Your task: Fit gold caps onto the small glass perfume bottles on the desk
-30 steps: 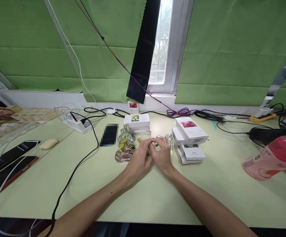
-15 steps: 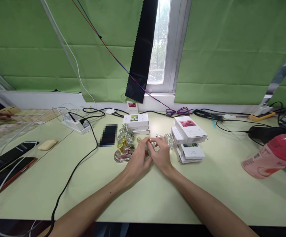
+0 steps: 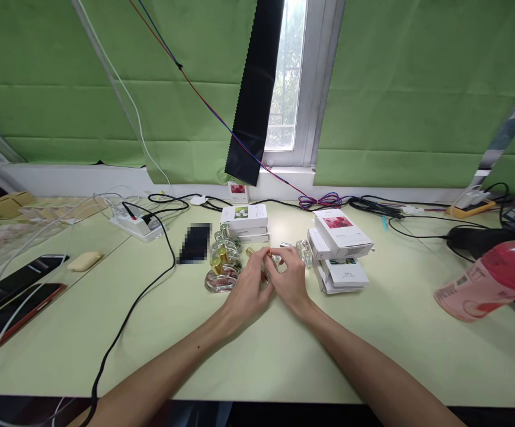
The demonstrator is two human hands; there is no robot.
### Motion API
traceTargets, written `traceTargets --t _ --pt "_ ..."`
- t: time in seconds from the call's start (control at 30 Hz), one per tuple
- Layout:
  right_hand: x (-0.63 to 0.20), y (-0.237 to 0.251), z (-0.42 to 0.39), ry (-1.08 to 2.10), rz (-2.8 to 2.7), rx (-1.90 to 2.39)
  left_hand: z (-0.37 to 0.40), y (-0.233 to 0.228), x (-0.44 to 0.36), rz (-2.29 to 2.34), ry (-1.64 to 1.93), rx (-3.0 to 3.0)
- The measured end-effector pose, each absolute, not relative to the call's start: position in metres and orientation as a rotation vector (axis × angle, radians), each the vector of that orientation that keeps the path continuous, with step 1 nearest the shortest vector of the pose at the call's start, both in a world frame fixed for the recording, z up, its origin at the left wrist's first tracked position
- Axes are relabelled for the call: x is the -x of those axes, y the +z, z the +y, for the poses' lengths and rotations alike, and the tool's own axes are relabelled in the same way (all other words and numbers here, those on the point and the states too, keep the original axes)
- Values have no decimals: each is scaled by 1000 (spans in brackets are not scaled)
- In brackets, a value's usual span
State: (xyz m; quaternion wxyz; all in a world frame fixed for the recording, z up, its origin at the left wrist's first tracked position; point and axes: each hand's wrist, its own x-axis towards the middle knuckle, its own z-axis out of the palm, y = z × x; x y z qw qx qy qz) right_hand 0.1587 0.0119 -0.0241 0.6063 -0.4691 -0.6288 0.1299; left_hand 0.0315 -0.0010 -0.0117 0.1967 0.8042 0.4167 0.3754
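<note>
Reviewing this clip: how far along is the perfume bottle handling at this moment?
Done: a cluster of gold-capped bottles stands left of the hands. In hand: the left hand and right hand meet on one small bottle, a gold part at its top; what they do to it is too small to tell. Left: another clear bottle stands untouched beside the white boxes, all closed.
</note>
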Motion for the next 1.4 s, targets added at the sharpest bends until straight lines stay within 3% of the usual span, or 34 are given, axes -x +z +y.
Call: traceTargets --t 1.4 --pt "-158 -19 7 306 -1433 1111 -2 -10 -31 1179 1041 -2225"
